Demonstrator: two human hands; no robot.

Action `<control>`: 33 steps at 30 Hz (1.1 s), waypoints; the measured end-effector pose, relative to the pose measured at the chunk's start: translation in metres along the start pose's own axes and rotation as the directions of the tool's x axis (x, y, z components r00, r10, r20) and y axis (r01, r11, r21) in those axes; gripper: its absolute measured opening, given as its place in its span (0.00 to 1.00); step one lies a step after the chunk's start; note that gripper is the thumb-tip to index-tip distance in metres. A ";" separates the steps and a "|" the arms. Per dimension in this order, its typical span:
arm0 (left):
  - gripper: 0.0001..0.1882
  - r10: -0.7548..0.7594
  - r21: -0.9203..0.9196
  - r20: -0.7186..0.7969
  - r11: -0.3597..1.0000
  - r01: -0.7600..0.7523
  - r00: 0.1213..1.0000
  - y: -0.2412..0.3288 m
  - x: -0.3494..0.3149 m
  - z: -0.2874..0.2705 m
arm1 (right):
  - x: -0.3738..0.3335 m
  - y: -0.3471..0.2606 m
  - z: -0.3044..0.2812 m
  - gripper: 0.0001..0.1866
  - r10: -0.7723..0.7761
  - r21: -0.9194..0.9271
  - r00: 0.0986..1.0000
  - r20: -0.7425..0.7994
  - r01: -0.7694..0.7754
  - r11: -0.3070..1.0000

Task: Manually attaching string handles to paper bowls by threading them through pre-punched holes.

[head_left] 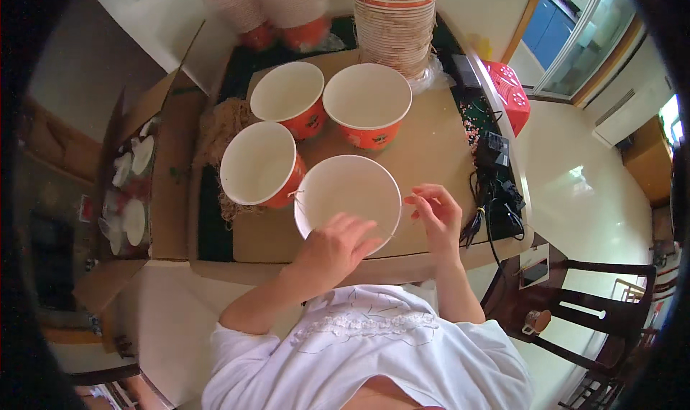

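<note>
Left hand (334, 246) flat on near paper bowl (348, 194) rim, holding nothing; right hand (435, 212) beside it, fingers loosely curled, pinching thin string — best steady bowl, keep string taut.

Orange paper bowls (367, 101) with white insides, on brown cardboard (431, 144).

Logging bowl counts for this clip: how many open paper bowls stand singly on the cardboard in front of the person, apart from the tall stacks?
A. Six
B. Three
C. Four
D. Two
C: four bowls stand open, two at the back, one at left, and the nearest bowl, whose rim the left hand touches.
</note>
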State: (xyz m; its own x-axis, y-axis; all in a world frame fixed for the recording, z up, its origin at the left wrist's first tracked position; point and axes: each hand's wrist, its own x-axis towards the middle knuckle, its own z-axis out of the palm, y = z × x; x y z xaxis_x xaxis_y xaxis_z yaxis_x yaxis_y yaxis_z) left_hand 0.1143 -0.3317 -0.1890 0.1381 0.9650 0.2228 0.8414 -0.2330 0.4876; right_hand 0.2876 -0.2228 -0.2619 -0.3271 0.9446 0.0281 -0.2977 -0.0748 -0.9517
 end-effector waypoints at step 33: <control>0.12 -0.315 -0.431 0.141 0.834 0.344 0.939 0.005 0.024 0.028 | -0.031 -0.006 0.016 0.06 -0.271 -0.453 0.957 0.107 0.289 0.843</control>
State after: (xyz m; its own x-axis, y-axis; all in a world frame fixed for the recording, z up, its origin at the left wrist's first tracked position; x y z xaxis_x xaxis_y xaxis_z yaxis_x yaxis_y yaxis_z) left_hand 0.1369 -0.3063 -0.2052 -0.0614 0.9961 -0.0632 0.5242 0.0861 0.8472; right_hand 0.2851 -0.2564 -0.2526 -0.3284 0.8896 0.3173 0.0605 0.3551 -0.9329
